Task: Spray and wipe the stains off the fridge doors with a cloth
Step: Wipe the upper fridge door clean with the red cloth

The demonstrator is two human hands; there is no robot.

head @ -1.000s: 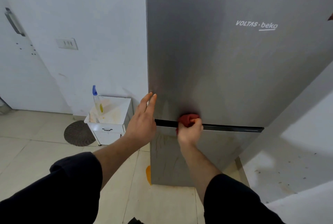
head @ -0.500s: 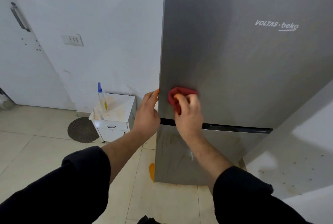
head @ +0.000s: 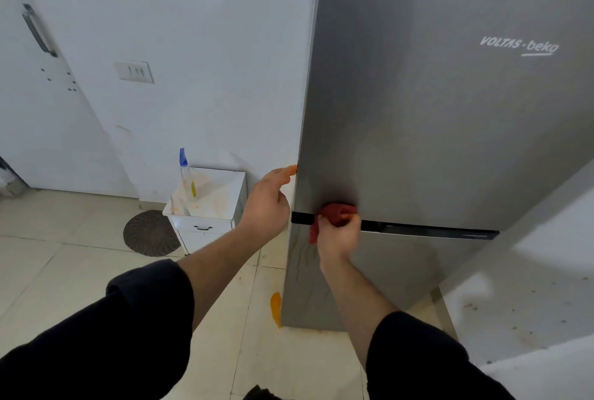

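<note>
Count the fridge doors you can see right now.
2. The upper door fills the top right of the view; the lower door sits beneath the dark gap, behind the right hand with the cloth. The fridge top is cut off, so more may exist.

Most of the red cloth (head: pixel 337 211) buried under the right hand (head: pixel 337 235), fridge (head: pixel 434 126) running off the top and right edges, streaks on the lower door (head: pixel 385 271) too faint to read, perhaps drips, dark gap partly covered.
</note>
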